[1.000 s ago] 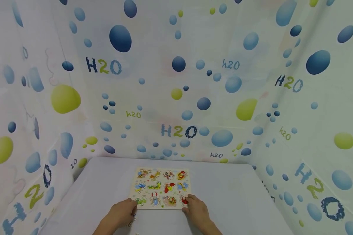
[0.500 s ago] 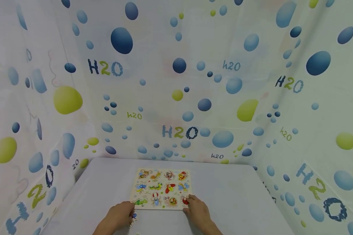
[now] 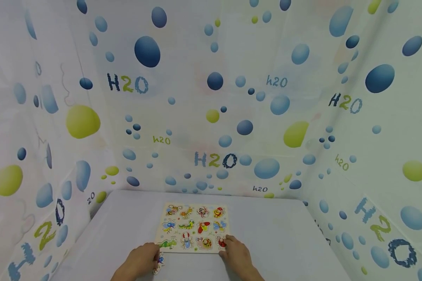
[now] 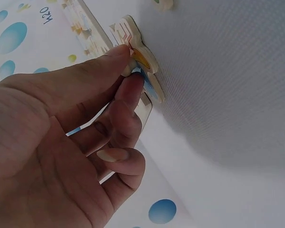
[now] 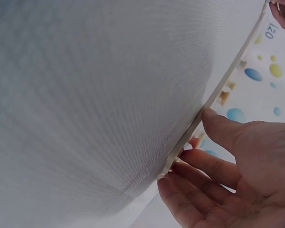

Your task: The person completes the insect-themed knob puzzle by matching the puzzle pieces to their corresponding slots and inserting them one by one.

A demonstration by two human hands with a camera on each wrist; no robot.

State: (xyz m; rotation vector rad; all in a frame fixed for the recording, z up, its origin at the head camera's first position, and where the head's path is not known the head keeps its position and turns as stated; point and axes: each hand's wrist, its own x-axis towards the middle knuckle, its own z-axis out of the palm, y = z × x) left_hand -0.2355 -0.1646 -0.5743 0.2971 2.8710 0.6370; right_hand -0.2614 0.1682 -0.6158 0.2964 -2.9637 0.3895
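Note:
A wooden puzzle board (image 3: 194,231) with several colorful insect pieces lies on the white table. My left hand (image 3: 140,258) is at its near-left corner, beside the green grasshopper piece (image 3: 168,244). Between thumb and index finger it pinches a flat insect piece (image 4: 142,59) with blue and orange parts, held on edge close to the tabletop; the fingers cover part of it. My right hand (image 3: 237,253) holds the board's near-right corner, thumb at the near edge and fingers at the right side. Those fingers partly hide the red ladybug piece (image 3: 221,241).
At the top of the left wrist view, part of another loose piece (image 4: 164,4) shows on the table. The white table (image 3: 267,222) extends around the board. Sheets with blue and green dots and H2O lettering (image 3: 215,160) hang behind and along both sides.
My left hand has drawn slightly left and away from the board's corner, so the grasshopper and the pinched blue piece show more. The right hand stays at its corner. The head view has shifted slightly.

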